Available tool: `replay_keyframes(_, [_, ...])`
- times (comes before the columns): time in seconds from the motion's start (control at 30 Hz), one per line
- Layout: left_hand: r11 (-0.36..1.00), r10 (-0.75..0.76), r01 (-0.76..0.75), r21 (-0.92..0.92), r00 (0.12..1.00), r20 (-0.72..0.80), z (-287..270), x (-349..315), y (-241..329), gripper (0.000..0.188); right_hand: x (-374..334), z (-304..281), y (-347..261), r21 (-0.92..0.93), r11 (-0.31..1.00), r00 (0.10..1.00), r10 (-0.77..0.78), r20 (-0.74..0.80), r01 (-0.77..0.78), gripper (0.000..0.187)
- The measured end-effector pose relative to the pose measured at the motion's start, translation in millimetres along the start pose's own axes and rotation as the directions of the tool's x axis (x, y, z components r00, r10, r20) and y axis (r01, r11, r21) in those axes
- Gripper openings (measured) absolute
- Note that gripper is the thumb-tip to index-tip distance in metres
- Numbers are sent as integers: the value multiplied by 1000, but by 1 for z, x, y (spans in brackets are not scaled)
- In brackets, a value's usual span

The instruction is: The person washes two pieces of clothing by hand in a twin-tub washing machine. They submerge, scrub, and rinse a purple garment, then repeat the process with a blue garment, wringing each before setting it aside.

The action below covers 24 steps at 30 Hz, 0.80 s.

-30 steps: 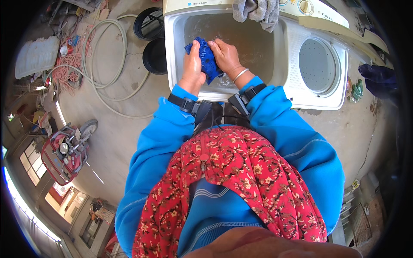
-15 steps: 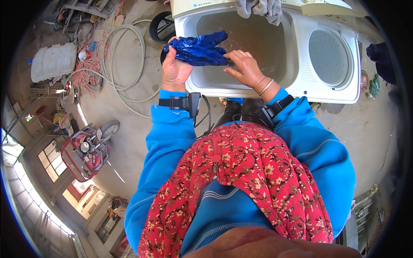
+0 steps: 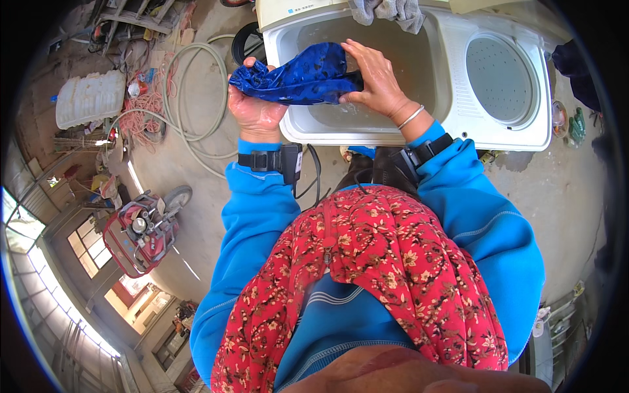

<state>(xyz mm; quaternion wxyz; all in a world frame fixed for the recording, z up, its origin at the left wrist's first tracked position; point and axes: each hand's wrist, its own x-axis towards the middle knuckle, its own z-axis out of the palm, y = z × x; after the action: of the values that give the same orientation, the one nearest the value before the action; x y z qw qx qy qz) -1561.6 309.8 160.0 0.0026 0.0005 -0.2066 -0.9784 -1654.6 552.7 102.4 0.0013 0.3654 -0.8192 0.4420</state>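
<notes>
A wet, shiny blue patterned cloth (image 3: 301, 75), shaped like an oversleeve, stretches between my two hands in front of the washer's tub. My left hand (image 3: 255, 108) is closed around its gathered end, with the fingers partly hidden behind the fabric. At the wider, darker end, my right hand (image 3: 380, 82) grips it with the thumb below and the fingers above. Beneath and beyond is the open wash tub (image 3: 429, 78) of a white twin-tub washing machine, holding murky water. A grey wet cloth (image 3: 396, 12) hangs over the tub's far edge.
The round spin tub (image 3: 501, 78) lies to the right of the wash tub. On the floor at left are a coiled hose (image 3: 219, 85), a black round bucket (image 3: 246, 40), a translucent plastic container (image 3: 90, 98) and a red wheeled machine (image 3: 141, 229). Dark fabric (image 3: 576, 75) hangs at far right.
The blue cloth has been spread wider and fuller between my hands. My left hand has shifted slightly left, and my right hand has risen and opened around the cloth's end.
</notes>
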Motion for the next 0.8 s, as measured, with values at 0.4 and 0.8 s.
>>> replay_keyframes(0.4, [975, 120, -160, -154, 963, -241, -3, -5, -11, 42, 4, 25, 27, 107, 981, 827, 75, 557, -160, 52])
replay_keyframes(0.8, [107, 470, 400, 910, 786, -401, -80, -11, -49, 54, 26, 31, 145, -428, 810, 728, 566, 387, -402, 57])
